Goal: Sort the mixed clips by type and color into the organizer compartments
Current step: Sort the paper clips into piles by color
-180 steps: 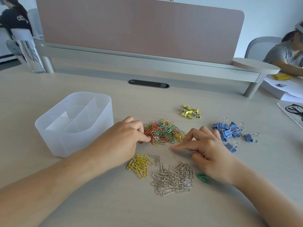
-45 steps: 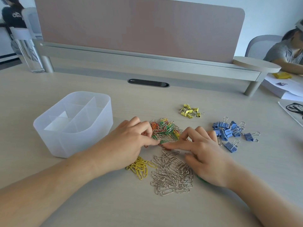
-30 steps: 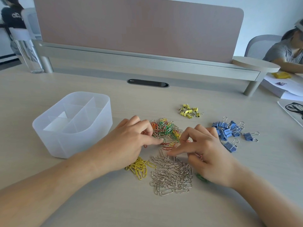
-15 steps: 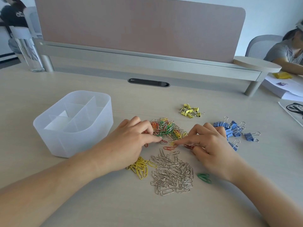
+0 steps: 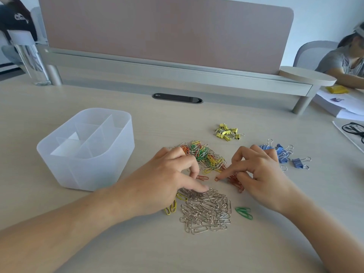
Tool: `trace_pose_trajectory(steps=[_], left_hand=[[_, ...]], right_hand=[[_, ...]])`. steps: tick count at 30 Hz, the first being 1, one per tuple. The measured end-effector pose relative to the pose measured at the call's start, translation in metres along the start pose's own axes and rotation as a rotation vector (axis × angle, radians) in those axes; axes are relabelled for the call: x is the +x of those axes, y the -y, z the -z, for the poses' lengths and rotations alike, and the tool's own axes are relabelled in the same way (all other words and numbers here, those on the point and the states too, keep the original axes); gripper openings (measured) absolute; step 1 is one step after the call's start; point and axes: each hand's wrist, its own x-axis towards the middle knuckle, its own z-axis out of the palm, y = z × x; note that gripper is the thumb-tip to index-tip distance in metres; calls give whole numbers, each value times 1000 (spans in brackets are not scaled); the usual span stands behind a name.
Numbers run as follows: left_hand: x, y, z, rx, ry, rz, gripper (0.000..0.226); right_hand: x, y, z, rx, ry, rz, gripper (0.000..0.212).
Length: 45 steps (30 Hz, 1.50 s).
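Resting palm-down, the left hand (image 5: 167, 180) bends its fingers beside one loose orange paper clip (image 5: 202, 177), thumb on the single silver paper clip pile (image 5: 206, 211); any pinch I cannot tell. The right hand (image 5: 260, 174) presses a straight forefinger on a second orange clip (image 5: 216, 178), its other fingers curled. Beyond lies one mixed clip heap (image 5: 204, 156), and to the left one organizer (image 5: 86, 150).

We are in a shared office — a long pale desk (image 5: 59, 99) with a pinkish divider screen (image 5: 167, 30) behind a raised shelf (image 5: 177, 75) and a cable port (image 5: 177, 98) sunk in the top; at the right another person (image 5: 334, 60) sits in a grey chair (image 5: 311, 50) over papers (image 5: 334, 107); paper clips (image 5: 206, 211) and binder clips (image 5: 228, 132) lie before us.
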Motion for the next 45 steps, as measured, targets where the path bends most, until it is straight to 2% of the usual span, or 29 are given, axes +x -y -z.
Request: trace_pose_trajectory(steps=[4, 9, 13, 17, 24, 28, 33, 40, 45], left_hand=[[-1, 4, -2, 40, -43, 76, 63], [-3, 8, -6, 105, 2, 144, 67], [-2, 4, -10, 121, 29, 115, 84], [-1, 6, -5, 99, -26, 160, 75], [-1, 5, -1, 12, -12, 125, 67], [-1, 5, 0, 7, -18, 152, 64], [-1, 9, 0, 23, -27, 178, 64], [-1, 11, 1, 15, -64, 223, 66], [-1, 13, 1, 15, -71, 239, 66]], right_hand=[[1, -4, 2, 9, -70, -73, 48], [1, -3, 5, 28, -105, -104, 46], [-1, 5, 2, 54, 16, 82, 52], [-3, 4, -5, 20, 108, 169, 58], [1, -11, 6, -11, -61, -41, 47], [1, -12, 7, 26, -119, -93, 42], [0, -6, 1, -20, -39, -54, 8], [-2, -8, 8, -100, 54, -101, 18], [-3, -8, 15, -113, 67, -153, 18]])
